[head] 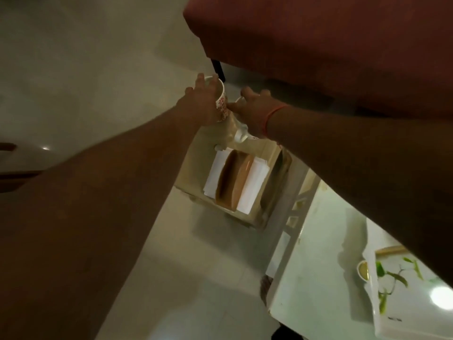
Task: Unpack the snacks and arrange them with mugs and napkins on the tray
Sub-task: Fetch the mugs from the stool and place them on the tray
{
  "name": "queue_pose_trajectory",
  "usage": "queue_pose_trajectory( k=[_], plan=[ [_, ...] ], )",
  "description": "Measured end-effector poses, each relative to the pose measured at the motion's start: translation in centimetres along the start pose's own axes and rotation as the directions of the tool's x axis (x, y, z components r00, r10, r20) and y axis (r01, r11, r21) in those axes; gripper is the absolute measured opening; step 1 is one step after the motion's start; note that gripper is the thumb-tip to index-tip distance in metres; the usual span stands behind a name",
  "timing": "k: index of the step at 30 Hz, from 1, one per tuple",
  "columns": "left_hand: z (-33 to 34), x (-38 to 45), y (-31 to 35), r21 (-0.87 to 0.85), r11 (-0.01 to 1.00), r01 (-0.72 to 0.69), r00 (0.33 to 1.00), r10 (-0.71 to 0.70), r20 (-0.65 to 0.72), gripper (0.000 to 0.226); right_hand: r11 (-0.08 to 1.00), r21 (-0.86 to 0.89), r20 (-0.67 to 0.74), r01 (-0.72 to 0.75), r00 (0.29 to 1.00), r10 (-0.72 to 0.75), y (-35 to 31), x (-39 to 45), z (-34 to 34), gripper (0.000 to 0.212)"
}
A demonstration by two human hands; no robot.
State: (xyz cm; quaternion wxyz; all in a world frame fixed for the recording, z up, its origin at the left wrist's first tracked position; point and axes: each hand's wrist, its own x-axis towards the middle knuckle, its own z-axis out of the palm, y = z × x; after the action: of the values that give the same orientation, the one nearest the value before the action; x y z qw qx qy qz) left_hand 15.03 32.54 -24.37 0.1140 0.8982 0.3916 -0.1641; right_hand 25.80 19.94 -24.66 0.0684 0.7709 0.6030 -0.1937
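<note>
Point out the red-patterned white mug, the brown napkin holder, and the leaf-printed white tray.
Red-patterned white mug [221, 104]: head view, on its patterned side wall.
Brown napkin holder [235, 179]: head view, on its broad brown face.
Leaf-printed white tray [402, 312]: head view, on a bare white part.

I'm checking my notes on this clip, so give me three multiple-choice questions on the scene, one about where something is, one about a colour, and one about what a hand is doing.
1. Where is the brown napkin holder with white napkins?
A. On the small cream stool
B. On the red seat
C. On the floral tray

2. What colour is the pattern on the mug in the left hand?
A. Blue
B. Red
C. Black

3. What is the left hand doing?
A. Resting flat on the floor
B. Gripping a mug
C. Pulling a napkin

Answers:
1. A, the holder stands on the cream stool below both hands.
2. B, red flower marks show on the white mug.
3. B, its fingers wrap the mug's side; the right hand closes on a second, mostly hidden mug.
</note>
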Motion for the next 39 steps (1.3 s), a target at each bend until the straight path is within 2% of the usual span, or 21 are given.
queue_pose_trajectory(
  k=[4, 8, 12, 14, 17, 18, 21, 24, 28, 32, 36, 39],
  plan=[
    [-0.5, 0.8, 0.3, -0.07, 0.998, -0.003, 0.999, 0.0, -0.049, 0.087, 0.999, -0.031, 0.009, 0.024, 1.0, -0.024, 0.0, 0.5, 0.3, 0.087],
    [-1.7, 0.7, 2.0, -0.018, 0.999, 0.032, 0.999, -0.033, -0.016, 0.088, 0.992, 0.118, -0.049, -0.046, 0.997, 0.052, 1.1, -1.1, -0.1, 0.081],
    [-2.3, -0.3, 5.2, 0.003, 0.995, -0.096, 0.987, 0.096, -0.133, 0.085, 0.95, 0.268, -0.159, -0.159, 0.965, 0.207, 5.0, -4.3, 0.8, 0.077],
    [-2.9, -1.1, 8.2, 0.058, 0.981, -0.186, 0.964, 0.194, -0.183, 0.081, 0.92, 0.326, -0.2, -0.219, 0.935, 0.294, 8.4, -6.7, 1.3, 0.079],
    [-3.7, -2.6, 14.3, 0.17, 0.933, -0.316, 0.922, 0.344, -0.179, 0.082, 0.851, 0.388, -0.202, -0.353, 0.869, 0.452, 14.9, -11.6, 1.7, 0.076],
    [-3.8, -3.2, 16.8, 0.197, 0.915, -0.351, 0.908, 0.385, -0.168, 0.083, 0.838, 0.38, -0.18, -0.392, 0.857, 0.483, 17.2, -13.8, 1.8, 0.072],
    [-3.2, -5.7, 24.1, 0.235, 0.861, -0.451, 0.861, 0.489, -0.137, 0.083, 0.844, 0.199, -0.134, -0.497, 0.84, 0.526, 22.9, -21.3, 2.1, 0.058],
    [-1.4, -8.6, 31.1, 0.238, 0.809, -0.538, 0.815, 0.571, -0.097, 0.084, 0.799, 0.176, -0.069, -0.575, 0.803, 0.592, 26.3, -28.3, 3.9, 0.06],
    [2.1, -13.6, 39.7, 0.18, 0.752, -0.634, 0.76, 0.649, -0.031, 0.082, 0.692, 0.372, -0.022, -0.619, 0.739, 0.673, 28.3, -38.3, 7.2, 0.069],
    [5.5, -18.4, 46.2, 0.175, 0.698, -0.694, 0.716, 0.695, 0.065, 0.08, 0.642, 0.49, 0.024, -0.59, 0.745, 0.667, 27.1, -45.6, 11.0, 0.079],
    [9.5, -21.9, 50.3, 0.233, 0.647, -0.726, 0.684, 0.715, 0.146, 0.082, 0.701, 0.473, 0.026, -0.534, 0.803, 0.595, 25.0, -49.8, 15.2, 0.068],
    [11.8, -23.8, 51.8, 0.23, 0.658, -0.717, 0.696, 0.691, 0.192, 0.083, 0.768, 0.421, 0.011, -0.483, 0.849, 0.528, 22.6, -51.4, 17.3, 0.062]
  ],
)
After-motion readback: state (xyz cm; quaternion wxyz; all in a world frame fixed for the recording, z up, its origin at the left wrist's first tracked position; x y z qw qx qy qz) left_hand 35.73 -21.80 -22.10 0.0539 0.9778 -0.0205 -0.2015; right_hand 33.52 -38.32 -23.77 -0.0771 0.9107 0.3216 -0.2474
